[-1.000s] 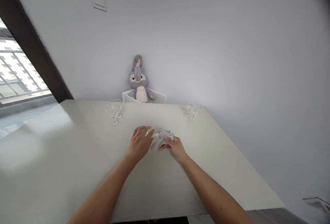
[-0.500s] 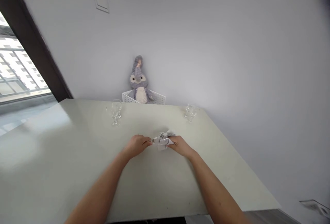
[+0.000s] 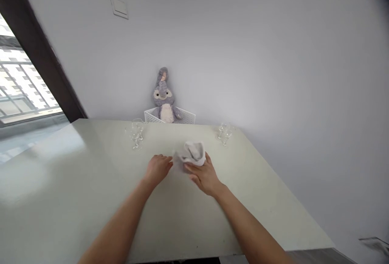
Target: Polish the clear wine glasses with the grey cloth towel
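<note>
A white and grey cloth (image 3: 194, 152) is bunched up over the middle of the table, its left part blurred. My right hand (image 3: 204, 174) grips it from below and the right, fingers bent against it. Left of the cloth, my left hand (image 3: 158, 168) is closed, with thumb and fingertips pinched together at the cloth's left side. What those fingertips hold is too small and blurred to make out.
Clear stemmed glasses (image 3: 135, 134) stand at the back left of the pale table (image 3: 182, 223), and more glasses (image 3: 225, 133) at the back right. Behind the far edge, a grey plush toy (image 3: 164, 97) sits in a white basket (image 3: 186, 116) against the wall.
The cloth has been turned and opened out, and now sits slightly higher in view. My right hand has shifted left under it, its back now showing. My left hand has moved slightly left.
</note>
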The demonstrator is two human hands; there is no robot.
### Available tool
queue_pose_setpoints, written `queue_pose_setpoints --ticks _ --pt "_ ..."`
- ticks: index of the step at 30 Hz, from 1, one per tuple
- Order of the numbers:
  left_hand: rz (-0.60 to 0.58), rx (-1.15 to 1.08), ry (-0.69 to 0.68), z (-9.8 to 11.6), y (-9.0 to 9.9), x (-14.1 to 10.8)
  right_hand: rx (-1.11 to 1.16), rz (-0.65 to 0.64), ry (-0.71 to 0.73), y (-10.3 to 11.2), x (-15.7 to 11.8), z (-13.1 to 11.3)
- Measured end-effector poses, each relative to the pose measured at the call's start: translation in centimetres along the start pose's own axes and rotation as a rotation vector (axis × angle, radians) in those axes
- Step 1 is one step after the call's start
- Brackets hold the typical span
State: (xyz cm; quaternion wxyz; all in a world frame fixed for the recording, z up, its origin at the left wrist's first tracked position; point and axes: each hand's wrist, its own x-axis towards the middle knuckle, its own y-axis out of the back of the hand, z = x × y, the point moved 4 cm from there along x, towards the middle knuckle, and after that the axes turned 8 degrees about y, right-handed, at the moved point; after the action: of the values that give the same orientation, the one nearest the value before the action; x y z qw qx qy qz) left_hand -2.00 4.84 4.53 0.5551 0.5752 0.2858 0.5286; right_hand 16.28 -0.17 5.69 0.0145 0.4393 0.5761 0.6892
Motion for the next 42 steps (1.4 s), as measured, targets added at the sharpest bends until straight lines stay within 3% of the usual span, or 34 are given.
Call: queue_pose_setpoints --ticks 4,8,14,22,24,29,36,42 --pt "0.121 0.016 -0.327 2.5 0.0 -0.9 0.076 -0.002 -0.068 -0.4 0.7 -0.7" --pt "0.217 -0.010 -0.430 3.5 0.1 -1.5 0.447 0.122 -0.344 0.5 0.5 1.3" --pt "0.208 -0.092 -0.328 3.5 -1.0 -1.5 1.173 0.297 -0.818 -1.0 -0.7 3.4" --pt "0.173 -0.161 -0.122 4.0 -2.0 -1.8 1.551 0.718 -1.193 -3.9 -1.4 2.7" --pt "0.193 -0.175 -0.072 4.0 -2.0 -1.8 1.645 0.752 -1.194 -4.4 -1.1 2.2" --pt "0.215 -0.260 0.002 4.4 -2.1 -1.8 1.631 0.683 -0.915 -4.1 0.1 0.3" --pt "0.135 -0.532 -0.001 5.7 -2.3 -2.4 1.297 0.516 -0.721 -3.9 -0.2 -1.5" --pt "0.187 -0.474 -0.087 7.1 -3.0 -2.9 1.127 0.446 -0.630 -3.7 0.3 -1.3"
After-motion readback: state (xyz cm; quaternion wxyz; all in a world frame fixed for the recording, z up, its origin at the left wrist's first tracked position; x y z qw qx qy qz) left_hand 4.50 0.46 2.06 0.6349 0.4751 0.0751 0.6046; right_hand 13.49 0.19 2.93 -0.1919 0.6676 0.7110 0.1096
